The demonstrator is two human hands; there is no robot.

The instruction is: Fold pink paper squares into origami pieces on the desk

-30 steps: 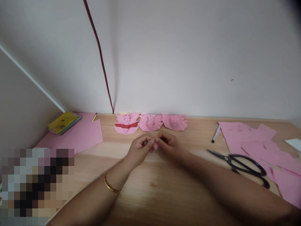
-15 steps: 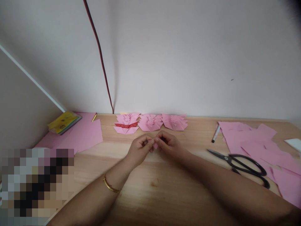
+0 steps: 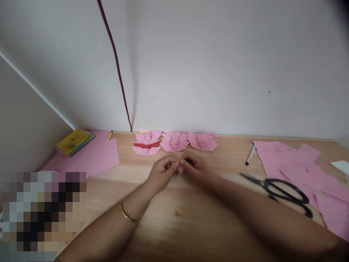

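Between my fingertips is a small folded piece of pink paper (image 3: 180, 169), mostly covered by the fingers. My left hand (image 3: 163, 174) pinches it from the left, thumb on the near side. From the right, my right hand (image 3: 198, 168) closes thumb and fingers on the same piece, so both thumbs nearly meet. Just beyond the hands lie folded pink paper shapes in three overlapping groups: the left group (image 3: 147, 150) with one red piece in it, the middle group (image 3: 174, 142) and the right group (image 3: 202, 142).
Scissors (image 3: 283, 192) and a marker (image 3: 250, 154) lie right of my arms, beside loose pink sheets (image 3: 286, 160). A yellow packet (image 3: 75, 141) rests on pink sheets (image 3: 100, 160) at left. The wall (image 3: 218, 72) bounds the wooden table (image 3: 177, 222), with a red-black cable (image 3: 117, 62) hanging down it.
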